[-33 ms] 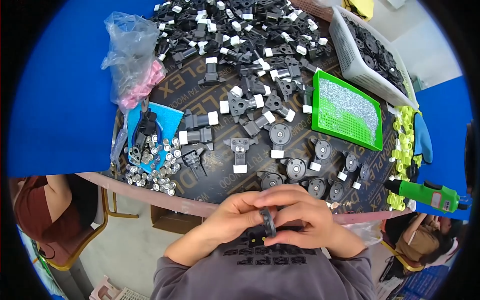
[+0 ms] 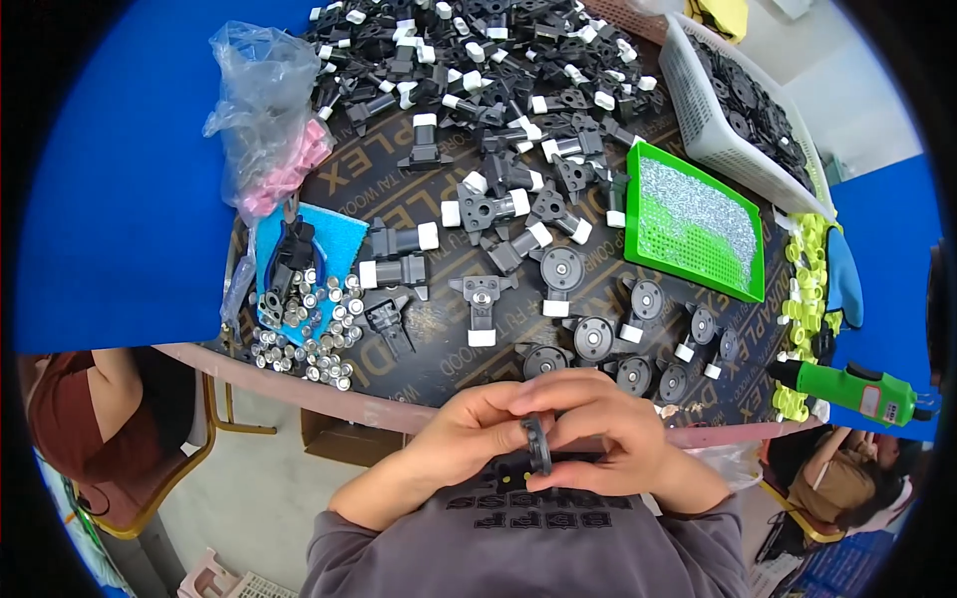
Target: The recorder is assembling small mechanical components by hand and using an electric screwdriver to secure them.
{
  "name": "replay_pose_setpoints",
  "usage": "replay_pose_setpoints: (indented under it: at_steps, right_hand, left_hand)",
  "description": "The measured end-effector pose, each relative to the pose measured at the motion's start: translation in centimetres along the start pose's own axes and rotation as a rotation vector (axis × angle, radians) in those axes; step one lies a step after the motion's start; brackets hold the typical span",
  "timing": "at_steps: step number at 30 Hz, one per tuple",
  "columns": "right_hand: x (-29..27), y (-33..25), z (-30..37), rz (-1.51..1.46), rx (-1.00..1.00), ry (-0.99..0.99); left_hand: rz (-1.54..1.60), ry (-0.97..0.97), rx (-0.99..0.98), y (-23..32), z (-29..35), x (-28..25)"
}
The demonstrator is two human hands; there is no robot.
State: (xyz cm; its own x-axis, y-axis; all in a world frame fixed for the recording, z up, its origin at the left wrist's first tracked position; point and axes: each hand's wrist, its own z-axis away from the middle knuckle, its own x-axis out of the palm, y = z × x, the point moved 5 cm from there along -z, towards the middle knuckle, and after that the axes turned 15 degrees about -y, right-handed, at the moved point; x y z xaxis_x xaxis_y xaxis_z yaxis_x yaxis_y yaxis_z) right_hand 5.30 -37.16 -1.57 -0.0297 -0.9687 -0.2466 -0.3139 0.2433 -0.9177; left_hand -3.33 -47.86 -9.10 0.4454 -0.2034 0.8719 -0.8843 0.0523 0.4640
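Observation:
Close to my body, in front of the table's near edge, both hands hold one round black plastic disc [image 2: 539, 448] turned nearly edge-on. My left hand [image 2: 469, 424] pinches its left side with thumb and fingers. From the other side my right hand [image 2: 608, 431] grips it, thumb below and fingers above. Fingers cover much of the part. Just beyond the hands lie several black plastic parts with round discs [image 2: 594, 338] and white end caps. A black T-shaped part [image 2: 482, 299] with a metal piece in its middle lies farther left.
A big heap of black parts with white caps [image 2: 478, 70] fills the far side. At right are a green tray [image 2: 638, 254] of small metal pieces, a white basket [image 2: 698, 130], yellow parts [image 2: 797, 289] and a green power screwdriver [image 2: 857, 391]. Left are pliers [image 2: 317, 261] and metal caps [image 2: 319, 364].

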Motion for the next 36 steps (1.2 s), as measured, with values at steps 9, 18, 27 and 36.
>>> replay_pose_setpoints:
  at_steps: [9,18,27,36]
  right_hand:
    - [-2.9,3.2,-6.2,0.617,0.335,-0.008]
    - [-1.8,5.8,-7.7,0.707,0.377,-0.117]
    - [-2.4,5.8,-7.3,0.789,0.377,-0.167]
    - [-6.0,-12.4,11.2,1.463,-0.369,1.469]
  left_hand:
    - [-1.963,0.64,-0.069,8.1,-0.8,-0.3]
    - [-1.946,0.666,-0.142,7.8,-0.9,-2.1]
    - [-1.944,0.63,-0.148,7.7,-1.4,-2.0]
    - [-2.065,0.708,0.088,8.1,-0.2,-0.4]
